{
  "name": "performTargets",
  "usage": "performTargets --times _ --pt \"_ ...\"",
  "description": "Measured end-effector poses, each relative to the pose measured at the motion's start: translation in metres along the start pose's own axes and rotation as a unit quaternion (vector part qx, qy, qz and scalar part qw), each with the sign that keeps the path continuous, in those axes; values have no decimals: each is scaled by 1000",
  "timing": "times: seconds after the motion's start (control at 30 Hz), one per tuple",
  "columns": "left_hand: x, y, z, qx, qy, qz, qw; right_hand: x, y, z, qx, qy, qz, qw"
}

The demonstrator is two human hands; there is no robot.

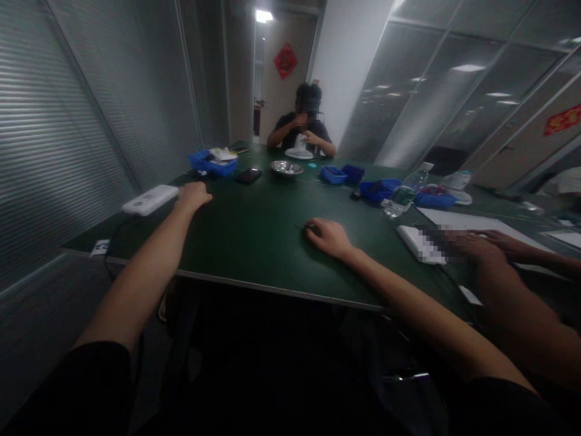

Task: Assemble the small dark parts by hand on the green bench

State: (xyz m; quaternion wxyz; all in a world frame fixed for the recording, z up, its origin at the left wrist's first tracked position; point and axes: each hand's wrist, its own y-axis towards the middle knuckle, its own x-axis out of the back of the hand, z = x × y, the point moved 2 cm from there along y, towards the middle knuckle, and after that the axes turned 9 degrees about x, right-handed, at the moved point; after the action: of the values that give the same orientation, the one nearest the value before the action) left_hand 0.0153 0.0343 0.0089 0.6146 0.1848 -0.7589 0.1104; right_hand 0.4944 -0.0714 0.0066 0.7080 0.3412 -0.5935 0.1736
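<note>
My left hand (194,196) rests on the green table with its fingers curled under, close to the right end of a white rounded device (151,200). Whether it holds anything is hidden. Nearer the middle, my right hand (330,237) lies on the tabletop, thumb and fingers drawn together. A small dark thing (310,226) shows at its fingertips, too blurred to name. Bare green tabletop (249,236) lies between my two hands.
Ahead are a metal bowl (286,169), a black phone (249,175) and blue baskets (213,162). A clear bottle (405,192) tilts at the right. Beside me, another person's hands (481,242) are near a white box (420,243). A person (305,124) sits opposite.
</note>
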Motion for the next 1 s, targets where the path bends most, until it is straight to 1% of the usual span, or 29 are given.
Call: performTargets --times 0.07,0.2,0.4,0.53,0.67,1.0 --pt "-2 2 1 39 2 -3 999 0 0 0 0 -1 1 1000" --pt "-3 4 -1 48 -32 4 998 1 0 0 1 4 0 1000" --pt "-1 2 0 17 -61 -17 998 2 0 1 -6 5 8 1000" --pt "3 -3 0 16 -55 -34 998 4 0 3 -8 11 15 1000" --pt "5 -5 -1 0 -57 -48 997 5 0 3 -9 16 16 1000" --pt "-6 11 3 -17 -52 -60 997 -1 0 -1 -3 4 3 1000"
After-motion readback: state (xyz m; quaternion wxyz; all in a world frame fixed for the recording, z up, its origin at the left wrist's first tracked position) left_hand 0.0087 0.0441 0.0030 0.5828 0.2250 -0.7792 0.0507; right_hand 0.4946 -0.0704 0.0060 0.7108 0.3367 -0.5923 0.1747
